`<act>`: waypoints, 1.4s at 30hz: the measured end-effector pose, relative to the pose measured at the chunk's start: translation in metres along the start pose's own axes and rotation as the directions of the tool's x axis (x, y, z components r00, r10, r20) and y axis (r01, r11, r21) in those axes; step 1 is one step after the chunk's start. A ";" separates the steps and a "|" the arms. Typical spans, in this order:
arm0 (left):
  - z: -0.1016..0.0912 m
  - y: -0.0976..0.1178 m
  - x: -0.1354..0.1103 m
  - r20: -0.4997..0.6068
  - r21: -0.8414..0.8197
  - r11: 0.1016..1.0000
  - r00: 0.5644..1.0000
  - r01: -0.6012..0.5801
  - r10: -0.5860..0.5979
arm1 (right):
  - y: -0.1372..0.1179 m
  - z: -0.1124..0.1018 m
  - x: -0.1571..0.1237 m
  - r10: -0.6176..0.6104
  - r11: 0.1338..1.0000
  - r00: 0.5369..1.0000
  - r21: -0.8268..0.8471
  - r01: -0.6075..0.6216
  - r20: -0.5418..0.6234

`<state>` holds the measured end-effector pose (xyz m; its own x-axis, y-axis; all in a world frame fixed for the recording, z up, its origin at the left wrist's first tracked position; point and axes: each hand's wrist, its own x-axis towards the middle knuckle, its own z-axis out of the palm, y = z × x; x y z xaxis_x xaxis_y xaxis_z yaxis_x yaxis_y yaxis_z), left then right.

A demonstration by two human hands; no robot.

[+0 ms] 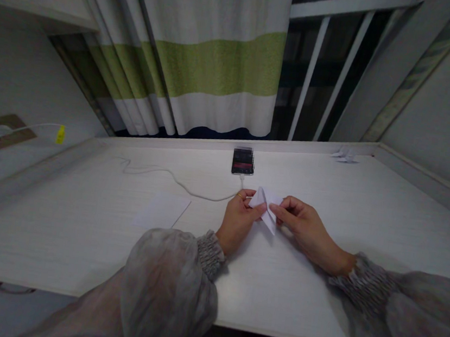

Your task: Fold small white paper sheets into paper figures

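A partly folded piece of white paper [266,206] with pointed flaps is held just above the white desk [77,238] near its middle. My left hand [239,217] pinches the paper's left side, fingers closed on it. From the right, my right hand [300,224] grips the other side with thumb and fingers pressed together. Both wrists show gathered grey sleeves.
A flat white paper sheet [161,211] lies left of my hands. A phone [243,161] lies beyond them, plugged into a white cable [159,171] running left. A small folded paper figure [345,155] sits at the far right edge. A striped curtain [217,63] hangs behind the desk.
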<state>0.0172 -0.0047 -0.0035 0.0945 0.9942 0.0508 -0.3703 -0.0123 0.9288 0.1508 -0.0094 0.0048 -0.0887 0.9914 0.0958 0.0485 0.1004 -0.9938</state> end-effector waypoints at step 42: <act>0.001 0.006 -0.001 0.064 0.053 0.993 0.992 0.109 -0.112 | -0.003 0.000 -0.006 0.044 0.999 0.999 -0.021 -0.043 0.025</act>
<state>0.0155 -0.0060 0.0019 0.1943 0.9805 -0.0300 -0.3083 0.0901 0.9470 0.1516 -0.0153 0.0074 -0.1115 0.9925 0.0508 0.0733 0.0592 -0.9956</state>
